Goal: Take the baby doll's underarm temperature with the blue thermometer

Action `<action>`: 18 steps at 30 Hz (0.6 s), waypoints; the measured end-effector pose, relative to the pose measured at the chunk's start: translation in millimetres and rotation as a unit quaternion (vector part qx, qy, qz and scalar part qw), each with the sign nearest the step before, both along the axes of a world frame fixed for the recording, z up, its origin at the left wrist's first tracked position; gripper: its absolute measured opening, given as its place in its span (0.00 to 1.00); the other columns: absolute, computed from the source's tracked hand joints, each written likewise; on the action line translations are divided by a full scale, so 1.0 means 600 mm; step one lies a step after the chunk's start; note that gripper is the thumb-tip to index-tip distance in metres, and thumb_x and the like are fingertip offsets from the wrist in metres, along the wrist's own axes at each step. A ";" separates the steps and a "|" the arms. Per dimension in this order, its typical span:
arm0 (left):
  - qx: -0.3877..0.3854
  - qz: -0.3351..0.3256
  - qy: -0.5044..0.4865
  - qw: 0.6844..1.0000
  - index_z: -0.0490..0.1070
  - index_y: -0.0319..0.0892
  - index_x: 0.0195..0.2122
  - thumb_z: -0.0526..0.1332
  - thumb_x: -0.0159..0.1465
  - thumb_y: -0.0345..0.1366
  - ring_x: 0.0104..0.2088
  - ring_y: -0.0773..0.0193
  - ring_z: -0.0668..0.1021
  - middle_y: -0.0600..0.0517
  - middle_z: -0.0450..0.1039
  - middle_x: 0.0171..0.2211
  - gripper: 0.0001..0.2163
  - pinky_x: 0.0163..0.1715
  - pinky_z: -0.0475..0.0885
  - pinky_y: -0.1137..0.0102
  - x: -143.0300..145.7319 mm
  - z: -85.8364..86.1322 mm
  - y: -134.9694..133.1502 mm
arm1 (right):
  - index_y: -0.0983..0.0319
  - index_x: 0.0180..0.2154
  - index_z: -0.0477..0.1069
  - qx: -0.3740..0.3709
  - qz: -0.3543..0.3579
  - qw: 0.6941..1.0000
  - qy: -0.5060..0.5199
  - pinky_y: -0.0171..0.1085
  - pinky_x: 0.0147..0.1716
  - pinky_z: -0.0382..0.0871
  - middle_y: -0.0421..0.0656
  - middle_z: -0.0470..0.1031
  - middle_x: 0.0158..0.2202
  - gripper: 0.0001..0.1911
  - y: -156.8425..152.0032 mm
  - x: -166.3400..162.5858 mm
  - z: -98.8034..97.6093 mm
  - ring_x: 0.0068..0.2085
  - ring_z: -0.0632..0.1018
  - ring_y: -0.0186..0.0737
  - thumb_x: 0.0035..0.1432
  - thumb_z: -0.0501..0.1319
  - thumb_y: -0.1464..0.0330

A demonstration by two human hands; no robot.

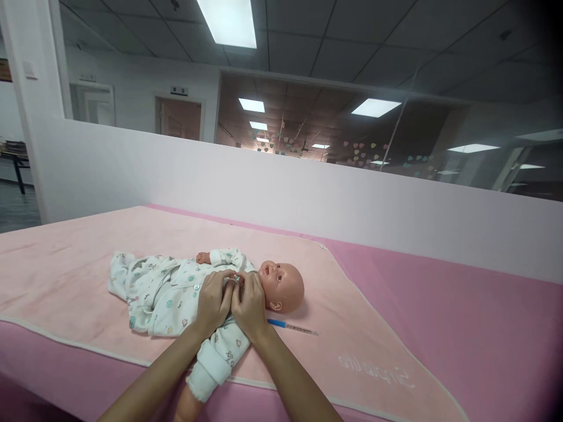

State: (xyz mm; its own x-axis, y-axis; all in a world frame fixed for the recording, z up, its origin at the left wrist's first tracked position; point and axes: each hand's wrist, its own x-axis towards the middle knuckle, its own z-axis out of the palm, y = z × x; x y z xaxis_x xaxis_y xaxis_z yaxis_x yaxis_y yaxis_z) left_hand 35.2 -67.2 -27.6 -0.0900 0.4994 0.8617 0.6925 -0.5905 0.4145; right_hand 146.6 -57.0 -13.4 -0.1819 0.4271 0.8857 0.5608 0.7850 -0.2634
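Observation:
A bald baby doll (285, 287) lies on its back with its head to the right. It wears a white romper (169, 293) printed with small coloured figures. At the chest, just below the doll's chin, my left hand (214, 299) pinches the front edge of the romper. Close against it, my right hand (248, 302) grips the same edge on the neck side. My fingers hide most of the cloth between them. One snap button shows lower on the front. A thin clear stick with a blue end (292, 327), resembling a thermometer, lies beside the doll's head.
Beneath the doll is a peach pad (79, 252) with a pale border, spread over a pink surface (497, 305). A low white wall (281, 187) with glass above it runs along the far side. The doll's near arm (189, 404) reaches between my forearms.

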 end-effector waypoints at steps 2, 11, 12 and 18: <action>0.012 0.000 -0.004 1.000 0.65 0.42 0.41 0.48 0.63 0.32 0.35 0.60 0.71 0.49 0.71 0.35 0.09 0.38 0.65 0.64 -0.001 0.000 -0.003 | 0.63 0.40 0.65 0.008 0.004 1.000 0.004 0.41 0.36 0.66 0.44 0.69 0.31 0.11 -0.002 0.001 0.000 0.36 0.69 0.41 0.55 0.50 0.75; 0.027 0.044 -0.028 0.998 0.65 0.41 0.39 0.50 0.51 0.27 0.37 0.56 0.69 0.48 0.70 0.35 0.15 0.40 0.62 0.61 -0.007 0.003 -0.007 | 0.61 0.40 0.62 0.043 0.040 0.995 0.081 0.39 0.36 0.67 0.44 0.68 0.33 0.11 -0.009 0.002 -0.002 0.37 0.70 0.39 0.56 0.47 0.77; 0.014 0.065 -0.030 0.997 0.66 0.42 0.38 0.49 0.51 0.26 0.37 0.55 0.69 0.48 0.71 0.35 0.14 0.39 0.61 0.61 -0.007 0.003 -0.007 | 0.61 0.40 0.62 0.043 0.039 0.995 0.085 0.39 0.36 0.67 0.44 0.68 0.34 0.11 -0.009 0.002 -0.002 0.37 0.70 0.39 0.57 0.47 0.77; -0.017 0.142 -0.008 0.990 0.66 0.43 0.29 0.51 0.53 0.27 0.36 0.54 0.68 0.49 0.70 0.32 0.07 0.37 0.58 0.60 -0.006 0.006 -0.003 | 0.61 0.39 0.63 0.034 0.033 0.994 0.102 0.40 0.37 0.67 0.44 0.68 0.34 0.11 -0.007 0.002 -0.004 0.37 0.70 0.39 0.57 0.47 0.77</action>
State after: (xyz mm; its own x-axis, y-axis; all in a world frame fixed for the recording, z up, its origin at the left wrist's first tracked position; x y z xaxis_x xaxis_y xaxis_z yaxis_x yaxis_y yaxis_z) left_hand 31.4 -68.9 -24.0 -0.2441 0.4814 0.8418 0.8217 -0.3584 0.4432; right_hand 147.7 -61.1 -15.5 -0.0216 0.3573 0.9338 0.4478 0.8385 -0.3105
